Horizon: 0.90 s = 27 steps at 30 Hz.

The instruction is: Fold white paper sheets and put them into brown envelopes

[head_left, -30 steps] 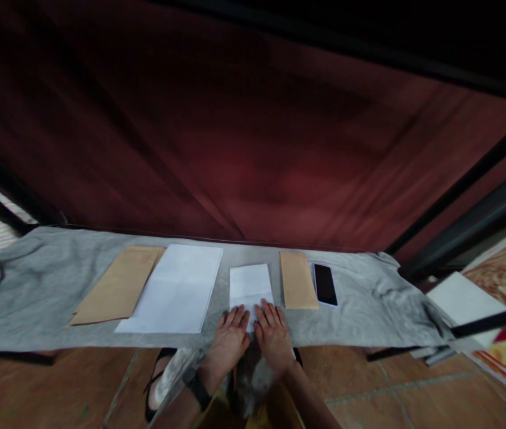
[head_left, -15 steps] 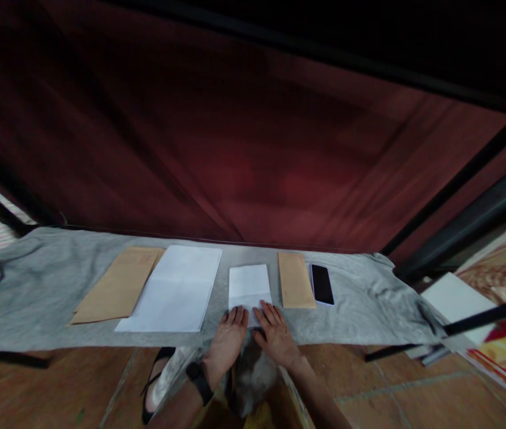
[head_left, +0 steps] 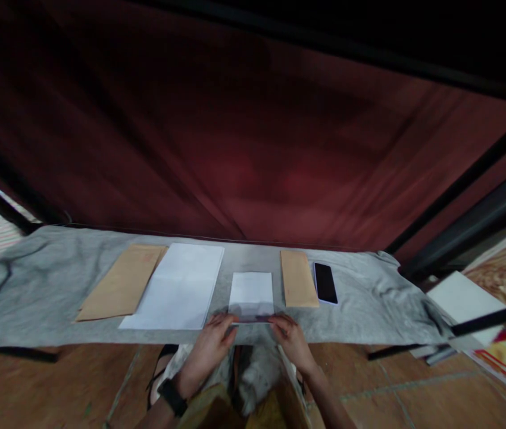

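Note:
A small white folded sheet [head_left: 251, 290] lies on the grey cloth [head_left: 34, 286] in front of me. My left hand [head_left: 211, 342] pinches its near left corner and my right hand [head_left: 289, 335] pinches its near right corner. The near edge of the sheet is lifted slightly off the cloth between them. A dark band sits on my left wrist. To the left lies a larger white sheet [head_left: 177, 287]; to the right lies a narrow brown envelope [head_left: 297, 279].
A large brown envelope [head_left: 121, 291] lies at the left, partly under the white sheet. A black phone [head_left: 325, 283] rests right of the narrow envelope. A dark red curtain [head_left: 244, 149] hangs behind. A white board [head_left: 462, 298] and printed material lie at the right on the tiled floor.
Both hands lay flat side by side on the sheet's near edge. They have since drawn apart to its two near corners, pinched them and raised that edge.

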### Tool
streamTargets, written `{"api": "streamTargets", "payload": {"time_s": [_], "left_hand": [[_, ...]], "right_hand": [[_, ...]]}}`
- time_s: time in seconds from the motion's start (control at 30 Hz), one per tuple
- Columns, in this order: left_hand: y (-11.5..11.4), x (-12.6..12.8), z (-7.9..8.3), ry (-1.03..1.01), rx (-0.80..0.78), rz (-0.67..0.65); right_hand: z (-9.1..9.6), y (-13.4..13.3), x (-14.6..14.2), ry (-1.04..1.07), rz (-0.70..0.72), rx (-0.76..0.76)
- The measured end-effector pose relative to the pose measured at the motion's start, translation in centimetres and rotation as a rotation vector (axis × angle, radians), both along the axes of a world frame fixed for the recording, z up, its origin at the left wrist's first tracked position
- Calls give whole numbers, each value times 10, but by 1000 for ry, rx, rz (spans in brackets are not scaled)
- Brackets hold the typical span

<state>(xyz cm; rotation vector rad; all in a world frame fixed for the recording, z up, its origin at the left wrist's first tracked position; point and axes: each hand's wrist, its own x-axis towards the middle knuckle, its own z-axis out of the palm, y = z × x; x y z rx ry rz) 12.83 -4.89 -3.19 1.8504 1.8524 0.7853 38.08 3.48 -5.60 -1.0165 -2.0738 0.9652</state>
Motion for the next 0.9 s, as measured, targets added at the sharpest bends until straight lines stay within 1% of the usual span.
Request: {"api": "streamTargets", "payload": {"time_s": [0.13, 0.2, 0.3, 0.43, 0.6, 0.73, 0.8, 0.9], "left_hand": [[4, -9, -7, -372, 45, 112], [10, -12, -10, -458, 19, 129], [18, -13, -12, -414, -32, 121], [28, -12, -13, -356, -7, 184], [38, -7, -16, -324, 16, 229], [42, -3, -18, -300, 48, 279], [38, -4, -19, -310, 54, 275], [27, -10, -20, -344, 26, 179]], "right_hand": [[2, -6, 4, 109, -88, -139], [4, -5, 5, 142, -118, -196], [6, -2, 5, 170, -121, -229], [1, 4, 4, 163, -121, -153], [-13, 5, -6, 17, -244, -24], [-18, 2, -15, -51, -324, 72], [-18, 1, -15, -33, -308, 74], [-17, 1, -10, 11, -216, 60]]}}
